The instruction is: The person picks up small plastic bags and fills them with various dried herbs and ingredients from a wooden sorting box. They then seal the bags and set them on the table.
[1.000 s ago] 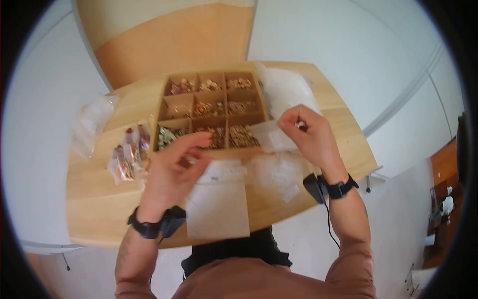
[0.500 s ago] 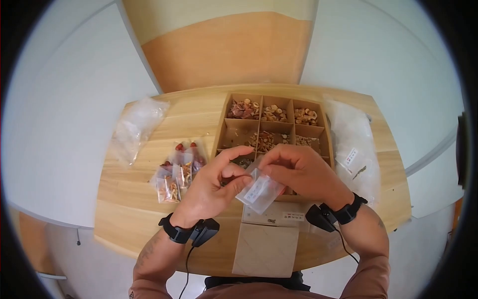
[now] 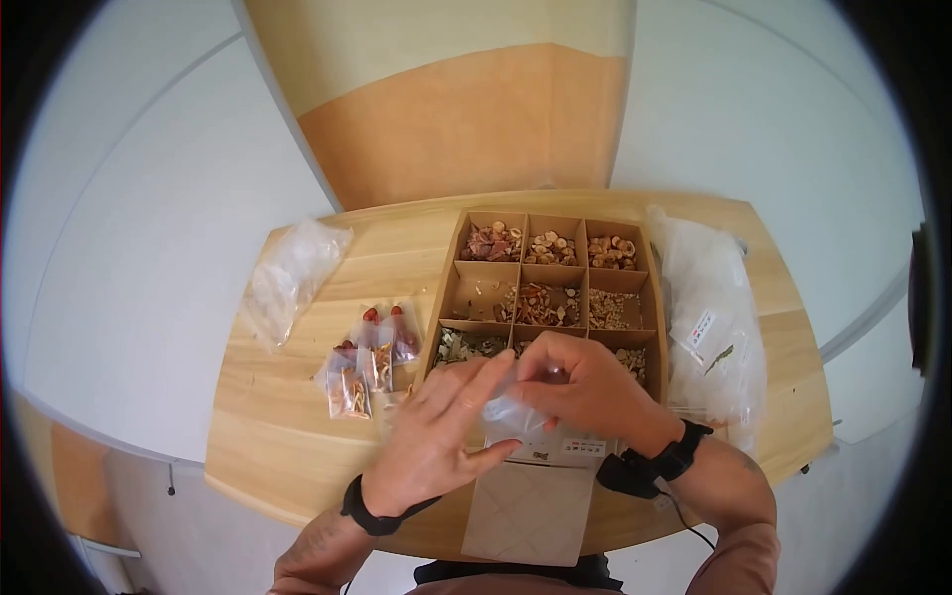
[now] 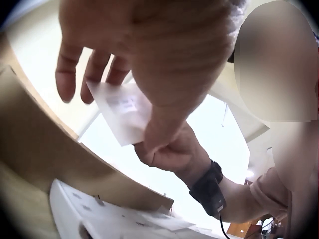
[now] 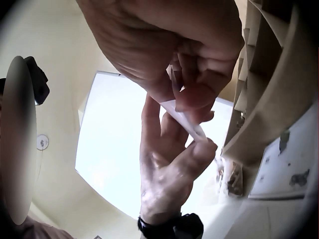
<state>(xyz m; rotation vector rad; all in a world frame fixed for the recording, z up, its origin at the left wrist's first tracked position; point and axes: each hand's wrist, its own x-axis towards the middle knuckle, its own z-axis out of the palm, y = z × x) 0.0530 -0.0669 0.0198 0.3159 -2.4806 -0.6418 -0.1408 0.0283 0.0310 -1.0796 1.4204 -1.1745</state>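
A small clear bag with a printed label (image 3: 516, 411) is held above the near edge of the compartment box. The right hand (image 3: 595, 385) pinches its upper edge between thumb and curled fingers. On the bag's other side, the left hand (image 3: 431, 436) has its fingers extended and thumb apart. In the left wrist view, the bag (image 4: 124, 109) lies against the left hand's (image 4: 159, 50) straight fingers. From the right wrist view, the left thumb touches the lower end of the bag (image 5: 187, 119). Whether anything is inside cannot be told.
A cardboard box (image 3: 459, 233) with several compartments of dried pieces stands at the table's centre. Filled small bags (image 3: 349, 393) lie to its left, with a large clear bag (image 3: 296, 273) beyond. Another large bag (image 3: 709, 297) lies right; a pale square tile (image 3: 526, 516) is at the front edge.
Both hands came together at the small bag, which the right hand carried inward from the right. Since the middle frame, the left fingers have straightened and spread. The head view has also shifted.
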